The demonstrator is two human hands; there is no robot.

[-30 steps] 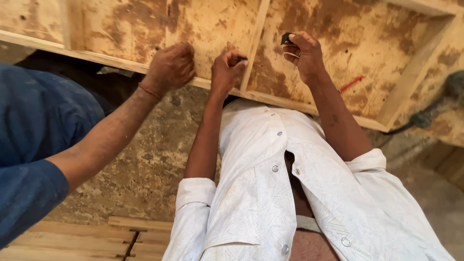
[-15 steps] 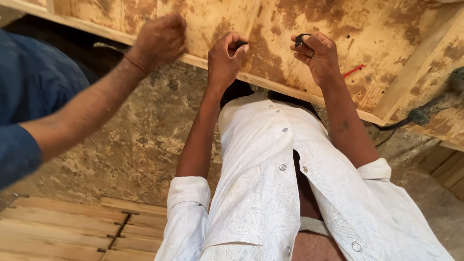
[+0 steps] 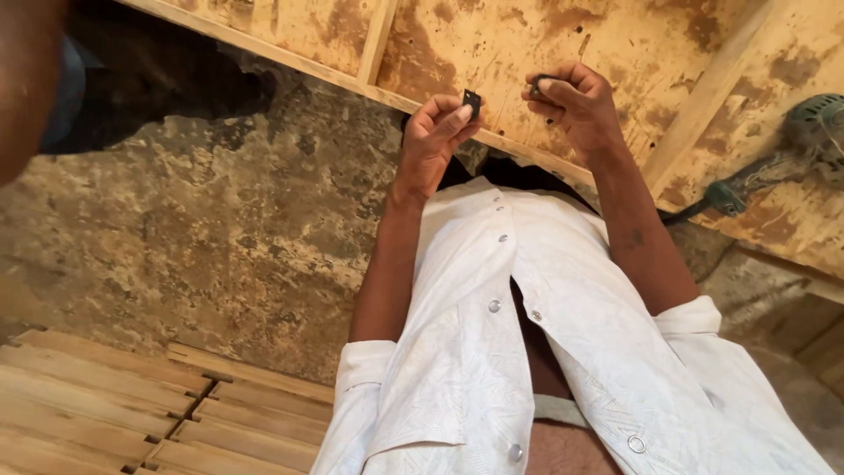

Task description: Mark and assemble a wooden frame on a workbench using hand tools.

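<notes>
Both hands [image 3: 435,132] [image 3: 576,105] raised, fingers pinched.

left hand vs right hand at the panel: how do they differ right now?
The left hand pinches a small flat black piece at its fingertips, plainly visible; the right hand curls around a small dark item, mostly hidden. The left hand sits lower, over the panel's edge strip; the right hand is higher, over the stained wooden panel. Both are raised, close together.

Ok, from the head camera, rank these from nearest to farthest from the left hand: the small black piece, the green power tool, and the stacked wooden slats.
1. Small black piece: pinched in the left hand.
2. Green power tool: far right, on the wooden frame.
3. Stacked wooden slats: lower left, on the floor.
</notes>
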